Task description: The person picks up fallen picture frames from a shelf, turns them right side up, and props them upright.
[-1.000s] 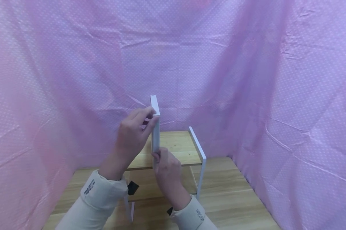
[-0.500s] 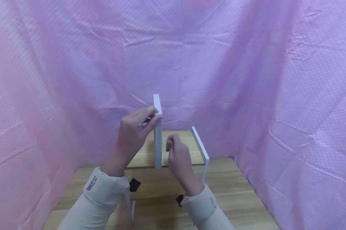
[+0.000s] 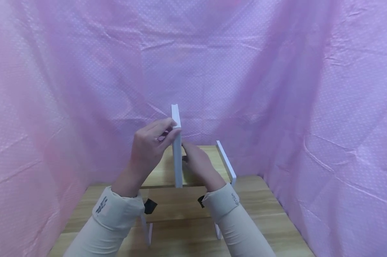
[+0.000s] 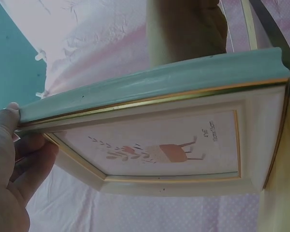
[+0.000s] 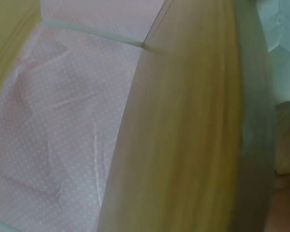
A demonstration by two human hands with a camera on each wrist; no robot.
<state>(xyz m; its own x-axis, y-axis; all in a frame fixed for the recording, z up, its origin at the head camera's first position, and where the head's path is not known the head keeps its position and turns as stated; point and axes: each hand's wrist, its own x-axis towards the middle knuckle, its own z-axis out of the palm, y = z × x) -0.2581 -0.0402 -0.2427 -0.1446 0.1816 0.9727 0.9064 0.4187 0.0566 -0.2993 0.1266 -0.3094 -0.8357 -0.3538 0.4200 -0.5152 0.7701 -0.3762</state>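
Note:
A photo frame [image 3: 178, 157] stands upright, edge-on, at the front of the upper board of a small wooden shelf [image 3: 161, 175] with white side pieces. In the left wrist view the photo frame [image 4: 150, 84] has a pale moulding, gold trim and a printed bird-like picture. My left hand [image 3: 148, 146] pinches its near upper corner between thumb and fingers. To the right, my right hand [image 3: 200, 162] reaches in at the frame's back face, over the board. Its fingertips are partly hidden by the frame, and I cannot tell whether they grip anything.
The shelf's lower board [image 3: 177, 205] lies beneath, above a wood-grain table [image 3: 261, 214]. A raised white rail [image 3: 226, 162] borders the upper board on the right. Pink dotted cloth [image 3: 193, 71] hangs behind and at both sides.
My right hand has let go of the frame's lower near edge, drawn off to the right, then moved forward behind the frame. My left hand keeps its pinch on the upper corner.

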